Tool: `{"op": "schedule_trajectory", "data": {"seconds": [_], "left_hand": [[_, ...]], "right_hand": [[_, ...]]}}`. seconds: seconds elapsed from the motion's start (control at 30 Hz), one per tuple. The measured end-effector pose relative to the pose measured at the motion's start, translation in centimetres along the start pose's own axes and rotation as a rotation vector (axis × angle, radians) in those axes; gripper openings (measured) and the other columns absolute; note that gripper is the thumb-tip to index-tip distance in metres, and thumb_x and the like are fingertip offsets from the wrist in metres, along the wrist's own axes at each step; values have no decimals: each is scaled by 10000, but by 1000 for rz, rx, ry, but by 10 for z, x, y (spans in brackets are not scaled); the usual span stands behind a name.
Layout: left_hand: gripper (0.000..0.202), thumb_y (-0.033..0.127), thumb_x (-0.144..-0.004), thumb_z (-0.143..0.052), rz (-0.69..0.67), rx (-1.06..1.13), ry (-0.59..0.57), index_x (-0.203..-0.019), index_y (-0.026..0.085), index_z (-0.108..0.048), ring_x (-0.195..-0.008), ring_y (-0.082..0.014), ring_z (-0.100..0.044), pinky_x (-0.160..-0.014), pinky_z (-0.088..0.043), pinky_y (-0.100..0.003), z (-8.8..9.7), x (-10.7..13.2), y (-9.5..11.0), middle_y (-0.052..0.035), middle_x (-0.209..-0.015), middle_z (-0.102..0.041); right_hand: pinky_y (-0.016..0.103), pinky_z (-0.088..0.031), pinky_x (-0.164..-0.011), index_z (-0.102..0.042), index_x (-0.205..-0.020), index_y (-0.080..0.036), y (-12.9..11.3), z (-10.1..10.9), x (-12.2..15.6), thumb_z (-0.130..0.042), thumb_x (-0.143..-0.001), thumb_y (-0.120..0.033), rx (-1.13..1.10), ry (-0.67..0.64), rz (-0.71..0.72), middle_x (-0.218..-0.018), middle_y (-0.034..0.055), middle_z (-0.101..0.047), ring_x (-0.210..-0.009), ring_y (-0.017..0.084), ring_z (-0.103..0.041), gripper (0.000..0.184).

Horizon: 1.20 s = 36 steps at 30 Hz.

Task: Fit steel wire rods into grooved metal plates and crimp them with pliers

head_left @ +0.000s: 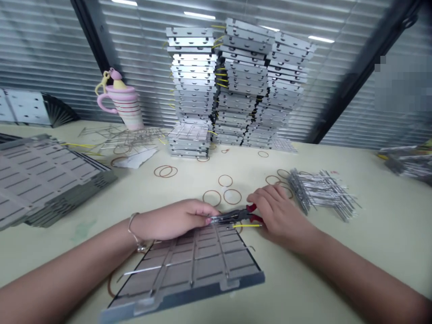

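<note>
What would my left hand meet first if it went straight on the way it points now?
Your left hand would meet the red-handled pliers first; its fingertips already seem to be on their metal end.

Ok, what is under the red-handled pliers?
The pliers lie over the far edge of a grey slotted metal panel, beside a yellow wire. The left hand and right hand hide what is directly below.

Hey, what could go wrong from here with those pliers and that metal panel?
The pliers, held between the left hand and right hand, could slip and scratch the metal panel or pinch a finger. The tall stacks of panels look slightly tilted and might topple. The spiky metal rods beside the right hand could prick it.
</note>
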<state>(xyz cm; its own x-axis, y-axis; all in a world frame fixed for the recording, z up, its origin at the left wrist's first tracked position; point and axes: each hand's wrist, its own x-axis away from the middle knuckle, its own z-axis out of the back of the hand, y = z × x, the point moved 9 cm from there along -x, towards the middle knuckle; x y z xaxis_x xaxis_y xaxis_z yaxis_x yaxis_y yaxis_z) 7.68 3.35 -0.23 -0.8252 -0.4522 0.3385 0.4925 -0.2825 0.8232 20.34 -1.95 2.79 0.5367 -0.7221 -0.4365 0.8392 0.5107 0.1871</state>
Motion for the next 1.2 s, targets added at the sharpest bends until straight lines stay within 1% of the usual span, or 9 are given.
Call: {"op": "schedule_trajectory", "data": {"seconds": [0.07,0.1,0.17,0.23,0.43,0.63,0.9,1.07,1.2], "left_hand": [[278,253,-912,-416,-23,-40,21,-1043,172,-647,-964,-184,-547,-874,-380,-261,0,0,4,-11,-1035,-650],[282,254,-916,-412,-28,-61,29,-1048,173,-649,-959,-185,-553,-869,-381,-260,0,0,5,-10,-1039,-653],[283,249,-919,-413,-33,-91,38,-1048,174,-654,-946,-183,-561,-854,-384,-252,0,0,7,-7,-1038,-658],[278,245,-921,-414,-33,-99,31,-1020,168,-662,-926,-177,-566,-836,-390,-242,-1,0,8,-5,-1015,-663],[273,238,-926,-411,-9,-85,38,-989,175,-669,-915,-171,-570,-823,-389,-236,-2,-1,6,7,-989,-670],[258,263,-925,-428,-7,-30,-4,-913,164,-667,-874,-155,-551,-791,-395,-222,-4,-4,2,14,-925,-658],[279,237,-925,-440,-71,7,-63,-1052,175,-680,-986,-176,-569,-884,-400,-235,-6,-1,5,2,-1056,-673],[275,242,-922,-443,-28,18,-57,-1027,183,-690,-969,-182,-578,-859,-408,-238,-6,-1,2,4,-1065,-679],[271,248,-921,-440,-44,13,-58,-992,181,-693,-947,-174,-572,-856,-405,-236,-5,-2,3,10,-1020,-678]], "right_hand": [[389,-316,-759,-548,-999,-107,-1,-1,-1,-463,-766,-61,119,-3,-38,-917,114,-562,-859,256,-443,253],[383,-307,-744,-561,-947,-122,-2,-3,-1,-463,-761,-62,159,-18,-56,-885,105,-555,-837,254,-433,219],[368,-284,-713,-557,-817,-154,-2,-5,-2,-476,-740,-66,196,-54,-87,-823,83,-533,-795,243,-414,143],[361,-266,-695,-540,-757,-165,-2,-6,-3,-497,-716,-82,208,-75,-108,-799,76,-517,-775,236,-399,102],[365,-245,-696,-542,-782,-165,-2,-8,-2,-531,-680,-130,212,-113,-105,-814,78,-507,-790,243,-387,109],[361,-228,-686,-542,-771,-162,-2,-10,-2,-507,-710,-116,227,-127,-113,-800,79,-512,-765,235,-378,84],[351,-238,-702,-544,-765,-160,0,-14,-3,-538,-707,-140,166,-175,-146,-802,71,-534,-771,224,-386,62],[351,-241,-700,-544,-748,-162,-1,-12,-3,-529,-705,-123,182,-169,-147,-786,72,-531,-756,220,-384,60],[355,-248,-705,-540,-754,-161,-3,-10,-3,-515,-691,-96,186,-142,-122,-794,74,-521,-766,226,-383,93]]}}
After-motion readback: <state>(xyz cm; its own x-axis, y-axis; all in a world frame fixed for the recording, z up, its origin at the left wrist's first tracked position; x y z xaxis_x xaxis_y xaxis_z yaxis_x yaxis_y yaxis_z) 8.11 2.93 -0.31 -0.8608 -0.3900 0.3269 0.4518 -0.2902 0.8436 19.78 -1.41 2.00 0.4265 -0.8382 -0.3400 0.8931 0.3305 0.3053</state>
